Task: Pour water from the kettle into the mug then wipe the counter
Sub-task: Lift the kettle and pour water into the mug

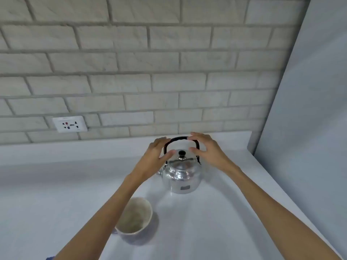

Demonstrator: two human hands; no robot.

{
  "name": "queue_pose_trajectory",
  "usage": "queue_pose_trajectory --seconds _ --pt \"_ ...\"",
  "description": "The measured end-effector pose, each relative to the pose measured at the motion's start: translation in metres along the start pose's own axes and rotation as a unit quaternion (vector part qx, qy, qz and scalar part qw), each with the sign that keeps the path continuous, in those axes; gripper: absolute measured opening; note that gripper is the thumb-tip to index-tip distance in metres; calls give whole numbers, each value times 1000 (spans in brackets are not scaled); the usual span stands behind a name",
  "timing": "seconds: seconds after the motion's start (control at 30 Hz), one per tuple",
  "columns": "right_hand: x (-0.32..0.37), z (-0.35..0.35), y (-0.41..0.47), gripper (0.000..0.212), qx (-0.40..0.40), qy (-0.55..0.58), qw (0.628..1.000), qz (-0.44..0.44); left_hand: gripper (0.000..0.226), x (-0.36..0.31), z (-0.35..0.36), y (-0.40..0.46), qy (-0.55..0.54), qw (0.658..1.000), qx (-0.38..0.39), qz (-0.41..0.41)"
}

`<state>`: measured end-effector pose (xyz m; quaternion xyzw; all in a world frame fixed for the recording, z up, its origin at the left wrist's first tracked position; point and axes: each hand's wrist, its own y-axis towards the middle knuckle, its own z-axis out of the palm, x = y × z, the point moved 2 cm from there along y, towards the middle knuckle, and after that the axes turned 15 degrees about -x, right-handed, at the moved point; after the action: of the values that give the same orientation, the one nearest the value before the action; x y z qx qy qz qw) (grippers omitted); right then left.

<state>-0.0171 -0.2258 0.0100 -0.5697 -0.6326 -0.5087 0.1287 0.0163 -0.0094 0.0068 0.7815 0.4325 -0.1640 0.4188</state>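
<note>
A shiny steel kettle [181, 176] with a black arched handle and a black lid knob stands on the white counter [234, 212]. My left hand [156, 153] is at the handle's left end and my right hand [208, 150] at its right end. The fingers of both are spread and curved around the handle; neither hand has closed on it. A pale mug [134, 219], empty inside, stands nearer to me and left of the kettle, partly behind my left forearm.
A grey brick wall [150, 72] runs along the back of the counter, with a white socket plate [69, 124] low on the left. A plain panel [309, 109] bounds the counter on the right. A small blue thing [50, 258] peeks in at the bottom left edge.
</note>
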Motion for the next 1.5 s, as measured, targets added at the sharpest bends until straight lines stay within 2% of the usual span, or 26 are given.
queue_pose_trajectory --seconds 0.13,0.33,0.5,0.63,0.73,0.83,1.1,1.5 --pt "-16 9 16 44 37 2 999 32 65 11 19 10 -39 997 36 -52" --pt "-37 23 34 46 56 110 988 93 66 27 38 28 -95 990 59 -83" --pt "-45 30 36 38 15 181 976 119 56 35 47 35 -173 974 11 -143" --pt "-48 32 36 23 -14 233 963 134 30 36 48 39 -256 949 -11 -182" --pt "-45 32 37 17 -24 232 962 140 16 35 47 40 -279 943 -17 -181" --pt "-46 30 35 18 -28 238 959 151 12 33 44 39 -280 944 -19 -174" --pt "-28 22 27 14 -67 238 957 153 17 18 31 38 -271 950 -22 -153" --pt "42 -19 21 16 -133 222 962 84 21 -49 -22 39 -271 959 -15 -83"
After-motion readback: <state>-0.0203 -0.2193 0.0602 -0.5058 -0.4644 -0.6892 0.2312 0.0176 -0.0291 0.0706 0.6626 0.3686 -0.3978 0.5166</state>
